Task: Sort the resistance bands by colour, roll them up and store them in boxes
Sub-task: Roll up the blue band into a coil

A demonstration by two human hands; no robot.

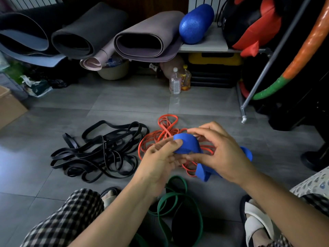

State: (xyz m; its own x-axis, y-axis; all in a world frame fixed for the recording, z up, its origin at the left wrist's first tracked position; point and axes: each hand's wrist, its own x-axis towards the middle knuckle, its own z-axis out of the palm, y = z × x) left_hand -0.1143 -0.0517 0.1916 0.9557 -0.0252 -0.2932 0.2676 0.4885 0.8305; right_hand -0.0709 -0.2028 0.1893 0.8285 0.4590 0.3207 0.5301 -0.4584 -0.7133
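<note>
Blue band (187,144) mid-roll, held above floor (124,104); left hand (160,157) pinching rolled end, right hand (219,150) gripping coil, tail dangling below; sorting looks done: black bands (99,150), orange bands (165,134), green band (178,198) in separate heaps; none rolled yet; cardboard box (8,106) far left, nothing visibly stored.

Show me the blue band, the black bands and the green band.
blue band (187,144), head view, rolled part.
black bands (104,145), head view, strap with the logo.
green band (178,177), head view, top loop.
</note>
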